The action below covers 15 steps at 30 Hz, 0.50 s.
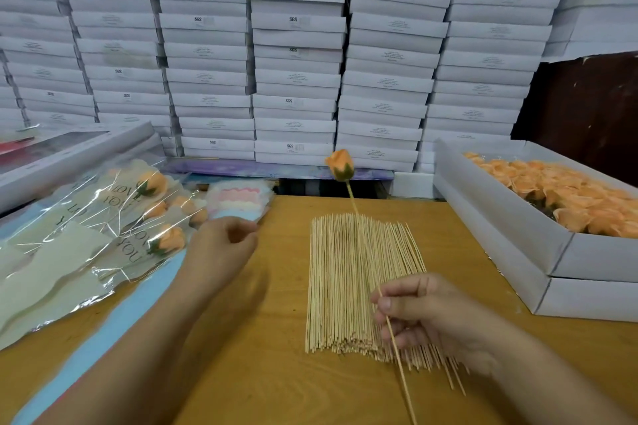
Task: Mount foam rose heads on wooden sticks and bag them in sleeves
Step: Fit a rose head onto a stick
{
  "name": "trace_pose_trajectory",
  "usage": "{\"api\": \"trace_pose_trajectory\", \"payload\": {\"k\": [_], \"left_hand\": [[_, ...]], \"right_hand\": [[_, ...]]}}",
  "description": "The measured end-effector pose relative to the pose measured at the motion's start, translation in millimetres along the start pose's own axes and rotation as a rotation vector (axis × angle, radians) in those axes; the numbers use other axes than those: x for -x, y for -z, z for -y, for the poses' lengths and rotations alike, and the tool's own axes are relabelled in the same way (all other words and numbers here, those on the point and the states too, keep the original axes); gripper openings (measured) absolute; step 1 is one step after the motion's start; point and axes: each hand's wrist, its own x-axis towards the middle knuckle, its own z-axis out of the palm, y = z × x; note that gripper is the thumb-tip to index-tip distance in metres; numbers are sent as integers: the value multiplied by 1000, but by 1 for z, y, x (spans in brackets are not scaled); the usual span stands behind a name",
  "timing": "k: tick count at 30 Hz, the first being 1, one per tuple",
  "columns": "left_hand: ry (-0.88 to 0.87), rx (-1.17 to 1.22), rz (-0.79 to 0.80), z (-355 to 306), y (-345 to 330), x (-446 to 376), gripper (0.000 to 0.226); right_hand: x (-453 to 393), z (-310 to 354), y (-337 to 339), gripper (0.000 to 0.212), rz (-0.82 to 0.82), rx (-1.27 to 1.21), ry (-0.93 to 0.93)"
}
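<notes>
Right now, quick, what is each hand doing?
Left hand: fingers loosely curled, holding nothing that shows, near the sleeves.
Right hand: fingers pinch a stick with a rose on top.

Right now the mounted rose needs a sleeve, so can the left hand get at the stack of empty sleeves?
Probably yes: the left hand hovers beside the sleeve stack, with nothing between them.

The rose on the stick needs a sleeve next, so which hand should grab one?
Probably the left hand. It holds nothing and hovers beside the sleeves at the table's left. The right hand is busy pinching the stick of the rose.
</notes>
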Motion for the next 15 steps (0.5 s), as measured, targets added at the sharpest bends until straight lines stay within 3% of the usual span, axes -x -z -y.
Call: {"api": "trace_pose_trajectory", "payload": {"k": [2,6,9,13,15], "left_hand": [[-107,-421,-66,13,13,-8,23],[-7,-926,16,41,31,-13,21],[-24,-1008,41,55,34,-11,23],[-65,-1035,49,58,33,-4,43],[-63,-1039,65,55,33,-4,33]], "right_hand": [[-2,1,6,20,-53,-32,20],[-5,0,11,20,-93,-83,39],[-6,0,11,18,-92,-89,47],[-6,-1,12,19,-86,-79,56],[-7,-1,13,23,-90,-72,57]]}}
